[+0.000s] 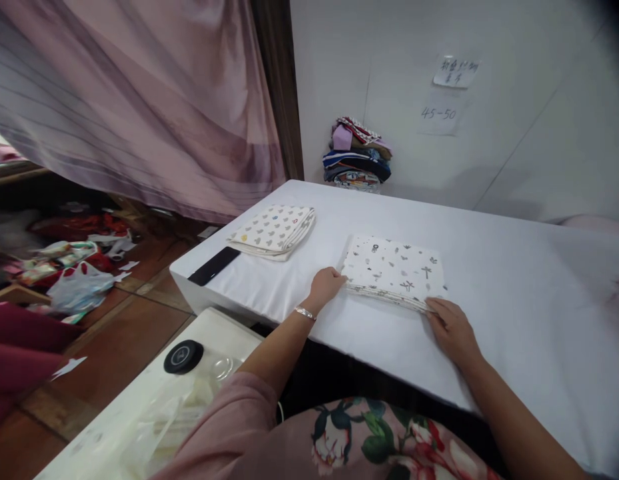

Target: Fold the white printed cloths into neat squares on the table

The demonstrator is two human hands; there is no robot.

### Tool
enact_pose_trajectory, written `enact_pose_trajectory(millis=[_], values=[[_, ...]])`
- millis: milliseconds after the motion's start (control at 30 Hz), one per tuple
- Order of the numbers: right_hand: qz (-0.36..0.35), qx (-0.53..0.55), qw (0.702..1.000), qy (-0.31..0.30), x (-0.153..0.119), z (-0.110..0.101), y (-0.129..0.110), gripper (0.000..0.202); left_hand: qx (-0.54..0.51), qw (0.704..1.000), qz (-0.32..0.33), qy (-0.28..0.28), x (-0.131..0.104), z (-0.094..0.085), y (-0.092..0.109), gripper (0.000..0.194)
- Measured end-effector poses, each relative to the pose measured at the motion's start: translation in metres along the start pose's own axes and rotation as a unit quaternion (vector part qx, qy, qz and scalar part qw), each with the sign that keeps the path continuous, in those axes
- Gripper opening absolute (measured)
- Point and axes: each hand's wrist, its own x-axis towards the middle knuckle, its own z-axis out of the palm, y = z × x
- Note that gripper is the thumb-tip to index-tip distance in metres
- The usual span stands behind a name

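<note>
A folded white cloth with small grey prints (392, 270) lies flat on the white-covered table (514, 320) in front of me. My left hand (328, 287), with a silver bracelet at the wrist, pinches its near left corner. At the near right corner, my right hand (452, 330) grips the layered edge between thumb and fingers. To the left rests a second folded cloth with grey shapes and a few coloured spots (274, 230), touched by neither hand.
A black phone (214, 265) lies at the table's left end. Stacked folded clothes (358, 157) stand beyond the far edge by the wall. A white side surface (139, 400) at lower left bears a round black object (183, 357) and clear plastic. A pink curtain (199, 100) hangs at left.
</note>
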Motion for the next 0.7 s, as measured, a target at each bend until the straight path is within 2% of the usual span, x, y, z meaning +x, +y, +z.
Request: enact_pose_trajectory(millis=[133,300,400,467,533,633,700], values=[[-0.004,0.005,1.000,0.003,0.000,0.001,0.000,0.030,-0.017,1.000,-0.020,-0.009,0.002,0.000,-0.006,0.019],[-0.010,0.009,1.000,0.000,-0.001,0.003,0.001,0.031,0.012,1.000,-0.017,0.010,0.004,0.004,-0.010,0.013],[0.011,0.026,0.999,0.017,-0.002,0.004,0.001,0.034,0.020,1.000,-0.018,0.014,0.003,0.005,-0.008,0.012],[0.067,0.034,0.996,0.040,-0.002,0.004,0.004,0.038,0.029,0.999,-0.015,0.010,0.003,0.004,-0.007,0.010],[0.158,0.031,0.985,0.057,0.001,0.002,0.009,0.045,0.035,0.999,-0.015,0.007,0.003,0.003,-0.006,0.010],[0.278,0.046,0.958,0.048,0.011,0.000,0.021,0.054,0.034,0.999,-0.014,0.005,0.003,0.002,-0.005,0.010],[0.312,0.081,0.946,0.033,0.022,-0.001,0.029,0.058,0.034,0.999,-0.014,0.006,0.004,0.002,-0.005,0.009]])
